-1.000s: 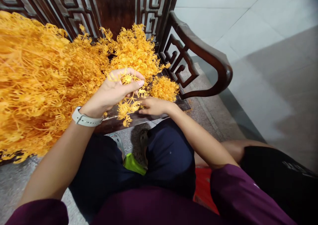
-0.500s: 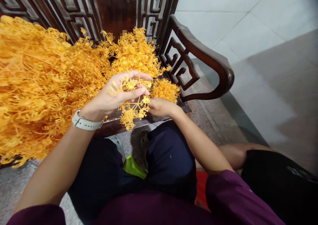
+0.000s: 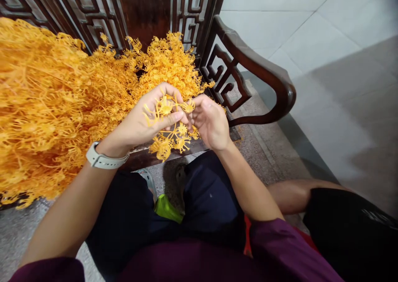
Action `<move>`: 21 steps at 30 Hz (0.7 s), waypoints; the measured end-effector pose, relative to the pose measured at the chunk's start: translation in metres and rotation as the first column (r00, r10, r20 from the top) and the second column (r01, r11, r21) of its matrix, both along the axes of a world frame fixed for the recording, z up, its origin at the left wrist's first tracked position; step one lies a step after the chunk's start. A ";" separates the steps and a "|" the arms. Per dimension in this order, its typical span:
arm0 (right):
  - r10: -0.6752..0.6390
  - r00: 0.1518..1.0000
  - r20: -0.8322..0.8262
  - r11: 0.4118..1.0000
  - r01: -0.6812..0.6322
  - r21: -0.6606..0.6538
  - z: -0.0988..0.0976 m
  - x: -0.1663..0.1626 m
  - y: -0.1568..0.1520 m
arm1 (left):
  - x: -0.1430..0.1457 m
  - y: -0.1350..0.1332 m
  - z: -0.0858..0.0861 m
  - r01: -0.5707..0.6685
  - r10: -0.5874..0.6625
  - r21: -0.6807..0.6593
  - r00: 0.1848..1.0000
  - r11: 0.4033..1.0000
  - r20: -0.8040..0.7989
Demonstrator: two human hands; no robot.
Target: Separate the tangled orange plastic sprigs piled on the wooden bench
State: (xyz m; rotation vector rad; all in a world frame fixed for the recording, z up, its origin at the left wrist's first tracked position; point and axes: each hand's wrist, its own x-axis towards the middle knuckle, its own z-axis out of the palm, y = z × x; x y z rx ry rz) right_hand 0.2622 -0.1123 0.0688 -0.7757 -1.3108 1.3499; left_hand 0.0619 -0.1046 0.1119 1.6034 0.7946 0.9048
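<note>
My left hand, with a pale watch on its wrist, is closed around a small cluster of orange plastic sprigs that hangs below its fingers. My right hand meets it from the right and pinches one orange piece at the top of that cluster. Both hands hover over the front edge of a dark wooden bench. A big heap of the same orange sprigs covers the bench seat to the left and behind the hands.
The bench has a carved back and a curved armrest just right of my hands. Pale floor tiles lie beyond. Another person's bare knee and dark shorts are at lower right. A green object shows between my legs.
My right hand rose from the bench edge up to the cluster and now pinches a piece beside my left fingers. My left hand stayed nearly in place with the sprigs.
</note>
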 end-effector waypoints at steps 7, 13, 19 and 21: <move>-0.195 0.969 0.148 0.977 0.179 0.117 0.002 0.001 -0.004 | 0.007 -0.002 0.006 -0.081 0.082 0.052 0.996 0.995 -0.028; -0.330 0.907 0.261 0.926 0.258 0.275 0.001 0.000 -0.003 | 0.016 -0.006 0.006 -0.172 0.181 0.130 0.981 0.977 -0.064; -0.468 0.811 0.352 0.871 0.355 0.338 -0.001 -0.005 -0.003 | 0.017 -0.010 -0.006 -0.155 0.221 0.313 0.956 0.937 -0.191; -0.488 0.790 0.371 0.859 0.360 0.364 -0.001 -0.010 -0.005 | 0.017 -0.008 -0.010 -0.158 0.253 0.368 0.941 0.916 -0.224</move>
